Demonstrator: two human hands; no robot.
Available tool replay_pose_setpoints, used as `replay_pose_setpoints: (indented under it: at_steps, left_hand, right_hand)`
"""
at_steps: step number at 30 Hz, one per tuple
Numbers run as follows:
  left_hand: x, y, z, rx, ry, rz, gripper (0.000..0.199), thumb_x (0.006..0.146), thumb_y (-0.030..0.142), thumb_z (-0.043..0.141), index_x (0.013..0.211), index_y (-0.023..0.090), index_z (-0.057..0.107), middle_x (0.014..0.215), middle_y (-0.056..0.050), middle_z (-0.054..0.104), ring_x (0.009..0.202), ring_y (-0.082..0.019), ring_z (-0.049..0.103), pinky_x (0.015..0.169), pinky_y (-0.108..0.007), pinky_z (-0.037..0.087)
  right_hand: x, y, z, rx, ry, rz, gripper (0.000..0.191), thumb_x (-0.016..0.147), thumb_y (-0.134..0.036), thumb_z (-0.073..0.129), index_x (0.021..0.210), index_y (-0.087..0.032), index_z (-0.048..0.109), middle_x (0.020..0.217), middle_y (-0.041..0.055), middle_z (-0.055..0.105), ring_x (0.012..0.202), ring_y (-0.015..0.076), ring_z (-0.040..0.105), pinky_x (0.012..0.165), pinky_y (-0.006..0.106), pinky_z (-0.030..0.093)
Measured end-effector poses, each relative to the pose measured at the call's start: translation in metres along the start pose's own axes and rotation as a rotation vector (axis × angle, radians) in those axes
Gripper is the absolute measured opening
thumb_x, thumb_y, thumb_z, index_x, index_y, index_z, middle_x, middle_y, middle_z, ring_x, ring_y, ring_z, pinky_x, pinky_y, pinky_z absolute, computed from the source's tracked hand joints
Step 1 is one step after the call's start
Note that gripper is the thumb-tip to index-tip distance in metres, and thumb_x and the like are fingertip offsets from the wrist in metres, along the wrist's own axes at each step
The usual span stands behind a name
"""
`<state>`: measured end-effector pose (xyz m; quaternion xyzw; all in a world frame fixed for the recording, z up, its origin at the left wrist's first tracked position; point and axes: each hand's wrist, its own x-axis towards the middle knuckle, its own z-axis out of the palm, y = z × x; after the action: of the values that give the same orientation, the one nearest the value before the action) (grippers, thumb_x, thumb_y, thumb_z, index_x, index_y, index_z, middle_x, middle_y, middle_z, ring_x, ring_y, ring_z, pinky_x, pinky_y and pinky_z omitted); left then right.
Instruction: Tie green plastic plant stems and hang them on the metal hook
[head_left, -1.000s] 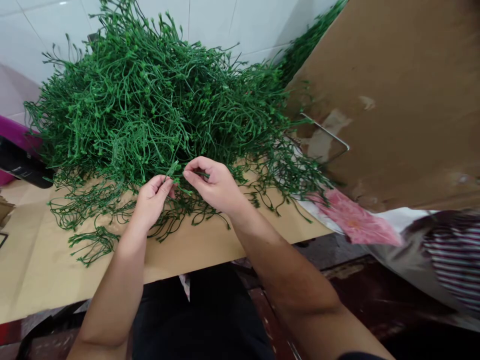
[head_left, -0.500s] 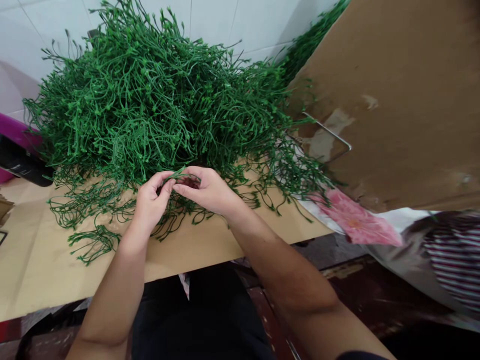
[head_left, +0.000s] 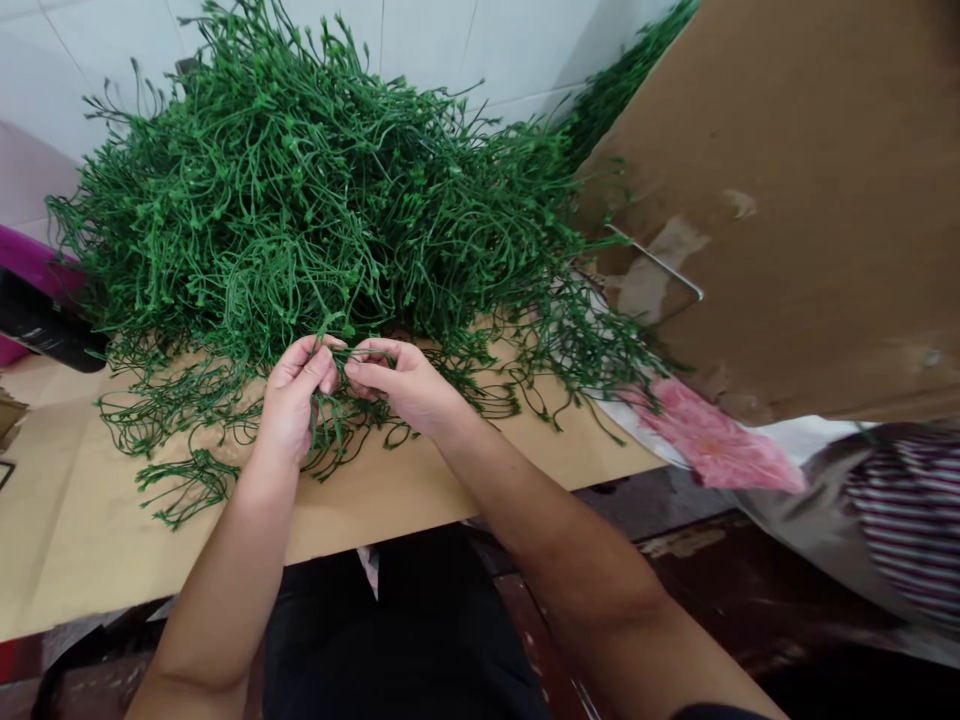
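Observation:
My left hand point(head_left: 298, 385) pinches thin green stems between thumb and fingers in front of the big heap of green plastic stems point(head_left: 300, 200). Close beside it on the right, my right hand point(head_left: 397, 378) has its thumb and fingers closed on the same green stems. Some stem ends hang below my left hand. A small loose bunch of stems point(head_left: 191, 485) lies on the brown board to the left of my left forearm.
Brown board point(head_left: 360, 515) covers the table. At the left are a black bottle point(head_left: 49, 320) and a purple container point(head_left: 37, 262). A large cardboard sheet point(head_left: 810, 200) leans at the right, above a pink bag point(head_left: 720, 440). White tiles stand behind.
My left hand has turned and shifted slightly left, and stem ends now show above and below it. My right hand has moved slightly left and down, with its fingers more curled.

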<state>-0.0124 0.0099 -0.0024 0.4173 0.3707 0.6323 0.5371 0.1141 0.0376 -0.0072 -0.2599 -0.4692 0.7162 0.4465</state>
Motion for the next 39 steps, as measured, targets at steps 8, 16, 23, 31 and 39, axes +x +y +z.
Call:
replay_pose_setpoints:
  at_steps: [8, 16, 23, 31, 39]
  left_hand:
    - [-0.003, 0.010, 0.002, -0.058, -0.049, -0.153, 0.024, 0.066, 0.034, 0.072, 0.076, 0.019, 0.057, 0.043, 0.009, 0.038, 0.040, -0.006, 0.045, 0.043, -0.018, 0.043]
    - [0.000, 0.001, -0.001, 0.148, -0.069, -0.051, 0.025, 0.066, 0.041, 0.071, 0.074, 0.019, 0.061, 0.052, 0.005, 0.053, 0.045, -0.007, 0.048, 0.044, -0.020, 0.041]
    - [0.008, -0.008, -0.008, 0.355, -0.009, 0.139, 0.029, 0.065, 0.044, 0.071, 0.076, 0.018, 0.065, 0.072, 0.000, 0.065, 0.070, -0.011, 0.058, 0.065, -0.023, 0.047]
    - [0.003, -0.002, -0.002, 0.369, -0.054, 0.124, 0.032, 0.070, 0.048, 0.066, 0.072, 0.018, 0.055, 0.061, 0.004, 0.051, 0.053, -0.006, 0.041, 0.052, -0.019, 0.037]
    - [0.003, -0.001, -0.007, 0.550, -0.025, 0.188, 0.039, 0.071, 0.054, 0.063, 0.065, 0.018, 0.051, 0.055, 0.006, 0.038, 0.050, -0.007, 0.031, 0.049, -0.020, 0.031]
  right_hand:
    - [0.000, -0.003, -0.012, 0.163, -0.294, 0.174, 0.044, 0.071, -0.057, 0.061, 0.082, -0.014, 0.064, 0.072, 0.0019, 0.064, 0.063, 0.0080, 0.059, 0.060, 0.021, 0.047]
    - [-0.003, -0.006, -0.009, -0.017, -0.285, 0.142, 0.036, 0.066, -0.046, 0.072, 0.066, -0.013, 0.058, 0.060, -0.0017, 0.059, 0.051, 0.0037, 0.047, 0.051, 0.018, 0.037]
    - [-0.002, -0.003, -0.003, 0.072, -0.203, 0.112, 0.029, 0.064, -0.029, 0.071, 0.059, -0.014, 0.046, 0.051, -0.0088, 0.039, 0.044, 0.0009, 0.029, 0.045, 0.020, 0.017]
    - [0.002, -0.003, -0.008, -0.008, -0.142, -0.020, 0.019, 0.072, -0.028, 0.055, 0.060, -0.017, 0.045, 0.055, -0.0056, 0.042, 0.046, 0.0046, 0.033, 0.047, 0.022, 0.024]
    - [0.002, -0.005, -0.005, -0.476, 0.053, -0.245, 0.016, 0.071, -0.022, 0.051, 0.056, -0.016, 0.047, 0.066, -0.0015, 0.043, 0.060, 0.0078, 0.043, 0.055, 0.024, 0.037]
